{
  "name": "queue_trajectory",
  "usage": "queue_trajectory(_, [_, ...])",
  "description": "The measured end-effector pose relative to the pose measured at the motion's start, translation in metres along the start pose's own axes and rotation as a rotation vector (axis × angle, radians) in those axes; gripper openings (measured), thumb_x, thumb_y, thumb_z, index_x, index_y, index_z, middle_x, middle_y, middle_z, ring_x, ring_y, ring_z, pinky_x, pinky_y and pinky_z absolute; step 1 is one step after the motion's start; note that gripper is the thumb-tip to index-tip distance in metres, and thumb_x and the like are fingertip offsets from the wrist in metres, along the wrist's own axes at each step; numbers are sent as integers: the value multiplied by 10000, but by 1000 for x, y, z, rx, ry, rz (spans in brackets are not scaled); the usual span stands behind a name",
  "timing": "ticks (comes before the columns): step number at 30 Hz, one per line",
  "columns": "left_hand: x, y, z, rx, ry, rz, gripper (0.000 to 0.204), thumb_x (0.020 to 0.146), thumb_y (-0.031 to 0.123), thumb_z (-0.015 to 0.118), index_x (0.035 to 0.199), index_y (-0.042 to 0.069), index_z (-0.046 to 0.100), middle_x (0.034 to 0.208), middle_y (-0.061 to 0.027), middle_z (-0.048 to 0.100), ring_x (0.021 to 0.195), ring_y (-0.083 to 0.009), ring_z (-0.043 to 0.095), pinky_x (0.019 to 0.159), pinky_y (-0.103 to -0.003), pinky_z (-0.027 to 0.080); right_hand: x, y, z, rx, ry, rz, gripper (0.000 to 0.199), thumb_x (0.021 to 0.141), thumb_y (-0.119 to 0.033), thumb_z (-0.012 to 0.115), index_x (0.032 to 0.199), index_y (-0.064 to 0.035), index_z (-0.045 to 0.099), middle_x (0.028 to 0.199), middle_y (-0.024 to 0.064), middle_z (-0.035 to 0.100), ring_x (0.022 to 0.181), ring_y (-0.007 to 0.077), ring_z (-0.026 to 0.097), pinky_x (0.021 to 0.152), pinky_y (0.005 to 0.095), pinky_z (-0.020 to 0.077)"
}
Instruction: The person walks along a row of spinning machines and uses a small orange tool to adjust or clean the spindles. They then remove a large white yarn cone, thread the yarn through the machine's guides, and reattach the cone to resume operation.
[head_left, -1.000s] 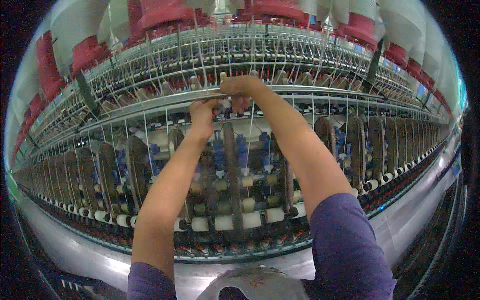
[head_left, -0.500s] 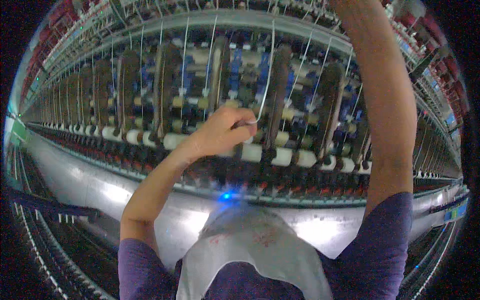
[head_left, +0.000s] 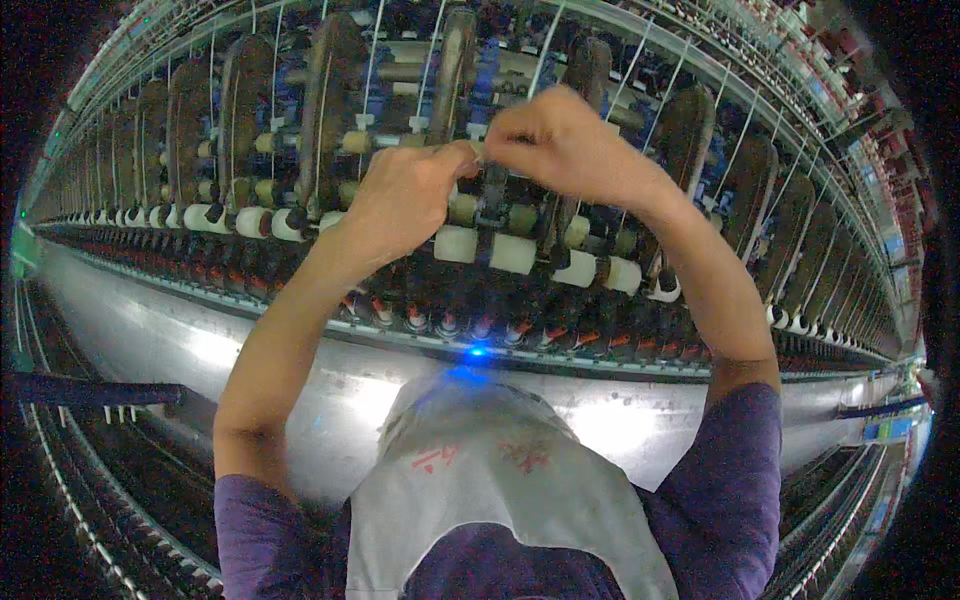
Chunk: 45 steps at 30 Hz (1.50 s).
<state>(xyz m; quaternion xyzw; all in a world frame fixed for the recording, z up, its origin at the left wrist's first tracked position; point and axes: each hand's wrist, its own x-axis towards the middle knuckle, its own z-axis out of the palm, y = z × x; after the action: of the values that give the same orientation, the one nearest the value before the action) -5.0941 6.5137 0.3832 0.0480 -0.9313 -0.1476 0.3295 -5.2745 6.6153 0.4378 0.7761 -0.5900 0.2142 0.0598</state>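
Observation:
My left hand (head_left: 408, 198) is closed in a pinch in front of the spinning machine's rollers. A small whitish bit of strand (head_left: 477, 151) shows at its fingertips. My right hand (head_left: 572, 150) is beside it, fingers curled and slightly blurred, its tips close to the left ones; what they hold, if anything, cannot be made out. Just below the hands, white rollers (head_left: 513, 253) sit in a row. Dark upright arms (head_left: 455, 80) of the machine rise behind, with thin white strands (head_left: 546, 58) hanging between them.
Orange-red and dark spindle parts (head_left: 483, 327) line the machine below the rollers. A blue light (head_left: 477, 352) glows before my grey apron (head_left: 500, 480). A shiny metal panel (head_left: 215, 345) runs along the front. Dark rails (head_left: 100, 393) lie at the lower left.
My right hand has come down from above the picture to meet my left hand. The long white strand seen at my left fingers shows now only as a small bit. The view has shifted.

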Motion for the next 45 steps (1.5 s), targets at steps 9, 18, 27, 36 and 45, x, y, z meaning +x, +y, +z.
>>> queue_trajectory(9, [46, 19, 26, -1248, 369, -394, 246, 904, 258, 585, 1020, 45, 627, 681, 15, 536, 608, -49, 458, 551, -201, 368, 6, 1, -8, 663, 231, 548, 183, 859, -169, 577, 807, -15, 663, 622, -20, 539, 532, 45, 442, 459, 202, 323])
queue_trajectory(18, [76, -29, 4, -1176, 361, -300, 249, 912, 251, 550, 986, 39, 657, 628, 1, 517, 523, -88, 439, 472, -245, 348, -9, -2, -14, 491, 163, 492, 127, 840, -115, 594, 802, -9, 651, 635, 20, 586, 485, 106, 493, 451, 251, 383])
queue_trajectory(27, [195, -62, 75, 351, -150, 126, 166, 793, 130, 593, 938, 58, 628, 857, -137, 630, 779, -282, 623, 639, -386, 501, -16, 12, -19, -734, -284, -32, 49, 625, -40, 631, 663, -66, 615, 815, 75, 589, 902, 265, 569, 696, 391, 499])
queue_trajectory(36, [203, -63, 59, 543, -293, 265, 194, 819, 192, 515, 942, 159, 660, 945, -103, 670, 889, -266, 651, 714, -394, 516, 18, 37, -22, -889, -276, -161, 44, 671, -68, 598, 655, -99, 627, 695, 76, 618, 832, 254, 614, 735, 398, 447])
queue_trajectory(45, [197, -51, 39, 600, -493, 97, 191, 764, 24, 657, 935, -32, 597, 948, -173, 619, 921, -324, 603, 725, -421, 508, 21, 56, -12, -764, -222, -233, 54, 648, -68, 618, 607, -86, 588, 641, 95, 591, 731, 263, 615, 650, 393, 454])
